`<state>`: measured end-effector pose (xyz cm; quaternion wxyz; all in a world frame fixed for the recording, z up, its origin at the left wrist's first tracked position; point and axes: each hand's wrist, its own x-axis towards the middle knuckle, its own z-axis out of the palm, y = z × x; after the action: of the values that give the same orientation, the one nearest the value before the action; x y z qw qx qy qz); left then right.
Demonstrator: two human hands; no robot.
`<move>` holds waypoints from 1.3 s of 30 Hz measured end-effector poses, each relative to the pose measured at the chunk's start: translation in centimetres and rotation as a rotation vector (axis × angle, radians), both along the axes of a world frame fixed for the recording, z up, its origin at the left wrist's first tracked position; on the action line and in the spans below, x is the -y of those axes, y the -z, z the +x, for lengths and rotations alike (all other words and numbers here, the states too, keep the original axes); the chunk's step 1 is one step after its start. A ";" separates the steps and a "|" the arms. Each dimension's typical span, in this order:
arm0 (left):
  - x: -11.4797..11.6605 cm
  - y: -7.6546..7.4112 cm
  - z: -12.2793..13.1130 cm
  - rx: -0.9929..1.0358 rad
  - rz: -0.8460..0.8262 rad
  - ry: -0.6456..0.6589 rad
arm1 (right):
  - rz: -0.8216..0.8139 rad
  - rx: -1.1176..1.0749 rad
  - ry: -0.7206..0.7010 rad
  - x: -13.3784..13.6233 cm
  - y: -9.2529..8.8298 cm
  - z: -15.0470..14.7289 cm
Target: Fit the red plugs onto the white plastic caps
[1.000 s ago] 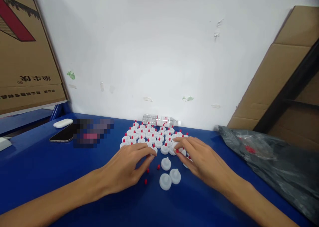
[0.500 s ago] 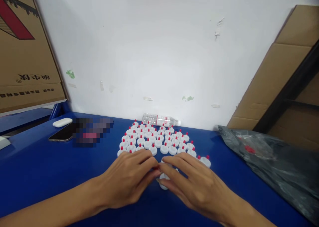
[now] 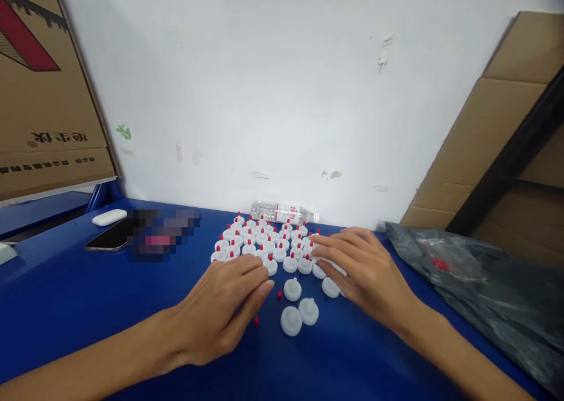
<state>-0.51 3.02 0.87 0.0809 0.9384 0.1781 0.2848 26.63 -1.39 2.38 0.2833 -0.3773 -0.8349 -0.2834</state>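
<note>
My left hand (image 3: 231, 304) is closed, its thumb laid against the curled fingers. Whatever those fingers may hold is hidden from me. With fingers stretched out and slightly apart, my right hand (image 3: 365, 275) hovers over or touches the right side of a cluster of white round nozzle caps with red tips (image 3: 279, 253). Between the hands lie three white nozzle caps without red tips, one (image 3: 292, 289) behind the other two (image 3: 291, 321). A loose red tip (image 3: 279, 295) rests beside them, and another red tip (image 3: 256, 320) sits close to my left thumb.
A clear plastic bottle (image 3: 284, 212) lies along the wall behind the cluster. To the left are a phone (image 3: 108, 235) and a white case (image 3: 110, 216) on the blue table (image 3: 88, 295). A grey plastic bag (image 3: 476, 307) spreads at the right, near cardboard (image 3: 478, 137).
My hands have parted. The right one moved right and away to the cluster, while the left stayed nearly in place. The white caps and loose red tips between them now show.
</note>
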 end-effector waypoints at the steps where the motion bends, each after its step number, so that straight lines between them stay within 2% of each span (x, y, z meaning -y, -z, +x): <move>1: -0.2 0.1 0.1 -0.026 0.003 -0.038 | -0.061 -0.020 0.034 -0.3 0.1 0.3; 5: -1.0 0.9 0.5 -0.123 -0.015 -0.116 | -0.244 -0.022 0.040 -0.7 0.7 0.3; 11: -1.6 1.8 0.7 -0.199 0.012 -0.044 | -0.373 0.040 0.110 -0.7 1.2 -0.1; 18: -1.4 1.6 0.5 -0.205 -0.011 -0.049 | -0.400 0.085 0.152 -0.8 0.9 0.2; 23: -1.5 1.4 0.4 -0.190 -0.014 -0.067 | -0.460 0.147 0.255 -0.5 0.2 1.1; 28: -1.4 1.3 0.6 -0.145 -0.010 -0.050 | -0.572 0.177 0.260 -0.4 1.0 1.9; 32: -1.3 1.3 0.6 -0.117 -0.020 -0.038 | -0.536 0.206 0.231 -0.6 1.2 2.4; 39: -1.1 1.1 0.7 -0.023 0.028 -0.041 | -0.299 0.125 0.195 -0.2 0.0 1.3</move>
<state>0.15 4.09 -0.25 0.0600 0.9388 0.1941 0.2781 27.92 -1.16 2.39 0.1428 -0.4760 -0.8431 -0.2053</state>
